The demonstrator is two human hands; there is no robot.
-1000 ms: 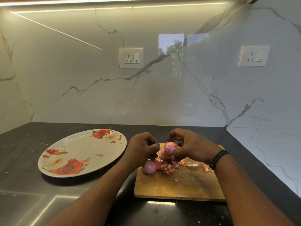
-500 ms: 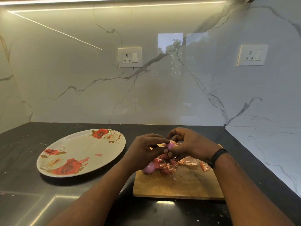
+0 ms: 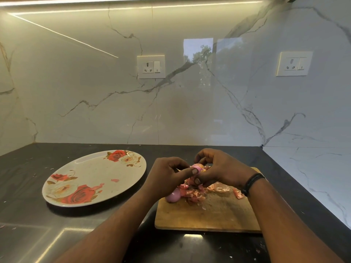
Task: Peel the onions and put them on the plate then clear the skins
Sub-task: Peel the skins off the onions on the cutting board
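Observation:
A small pink onion (image 3: 198, 166) is pinched between both hands above the wooden cutting board (image 3: 209, 215). My left hand (image 3: 167, 175) grips it from the left with thumb and forefinger. My right hand (image 3: 222, 168) holds it from the right, wearing a black wristband. Most of the onion is hidden by fingers. A peeled onion (image 3: 172, 197) lies on the board's left end, beside a heap of pink skins (image 3: 197, 192). To the left stands the oval rose-patterned plate (image 3: 91, 175), holding only a small skin scrap (image 3: 115, 180).
The dark countertop (image 3: 38, 234) carries small skin crumbs near its left and front-right parts. A marble wall with two sockets (image 3: 151, 67) rises behind, and a side wall closes in on the right of the board.
The left hand's fingers have closed onto the onion from the left, and both hands have turned it slightly. The peeled onion and skins on the board have not moved.

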